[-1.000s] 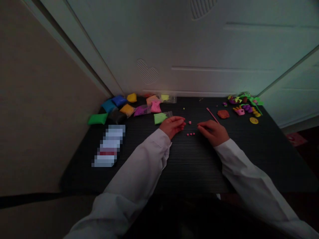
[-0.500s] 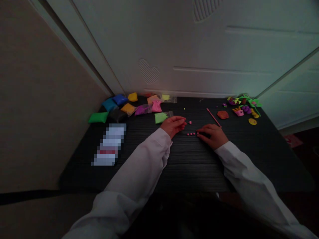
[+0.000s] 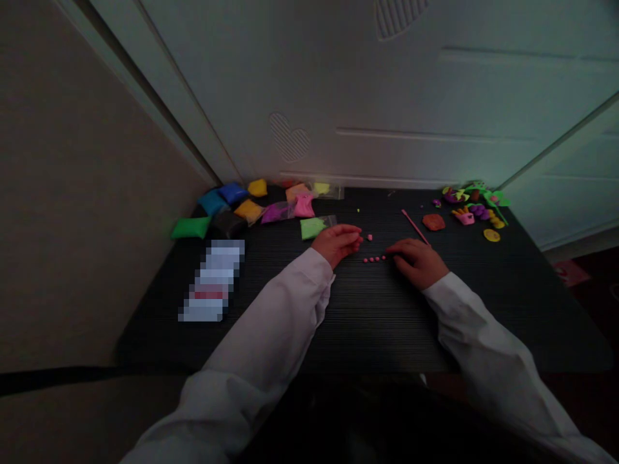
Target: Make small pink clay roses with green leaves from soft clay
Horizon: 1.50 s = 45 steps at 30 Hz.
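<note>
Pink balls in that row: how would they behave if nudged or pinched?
The pink balls look round, so a nudge could roll them, though the fine lines on the table might slow them. Being tiny, they are probably light. They look like clay, as does the pink lump, so a firm pinch would likely squash them.

Both forearms, in pale long sleeves, reach forward and lean inward. The left hand (image 3: 338,245) is turned partly sideways, its fingers curled loosely and its fingertips close to the thumb (whether they touch is hard to tell). The right hand (image 3: 420,261) hangs lower, back upward, fingers bent and pointing toward the left hand, well apart from it.
</note>
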Each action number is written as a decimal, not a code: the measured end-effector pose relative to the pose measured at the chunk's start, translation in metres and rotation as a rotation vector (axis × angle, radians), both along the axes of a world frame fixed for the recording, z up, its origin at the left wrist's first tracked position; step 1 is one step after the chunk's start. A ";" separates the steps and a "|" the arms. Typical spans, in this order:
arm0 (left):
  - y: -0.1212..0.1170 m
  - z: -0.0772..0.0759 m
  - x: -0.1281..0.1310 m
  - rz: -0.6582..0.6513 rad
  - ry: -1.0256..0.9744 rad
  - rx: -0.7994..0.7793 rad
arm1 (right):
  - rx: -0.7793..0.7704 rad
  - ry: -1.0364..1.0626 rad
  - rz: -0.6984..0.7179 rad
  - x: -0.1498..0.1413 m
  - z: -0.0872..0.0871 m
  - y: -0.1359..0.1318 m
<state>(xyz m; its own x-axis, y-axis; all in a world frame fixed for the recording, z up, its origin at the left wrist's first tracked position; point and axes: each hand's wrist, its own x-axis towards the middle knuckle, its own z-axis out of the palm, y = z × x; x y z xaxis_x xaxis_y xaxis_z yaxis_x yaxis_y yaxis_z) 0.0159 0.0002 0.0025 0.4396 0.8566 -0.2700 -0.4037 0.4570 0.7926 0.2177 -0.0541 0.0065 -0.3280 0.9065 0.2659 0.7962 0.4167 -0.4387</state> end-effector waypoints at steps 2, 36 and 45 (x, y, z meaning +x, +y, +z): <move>0.000 0.000 0.000 -0.004 0.000 0.002 | 0.016 0.009 0.006 -0.001 0.000 0.000; -0.001 0.000 0.001 -0.032 0.013 0.046 | 0.118 -0.060 0.053 -0.018 0.001 -0.009; -0.002 -0.005 0.004 -0.064 0.098 0.144 | 0.322 0.127 -0.107 -0.040 0.006 -0.005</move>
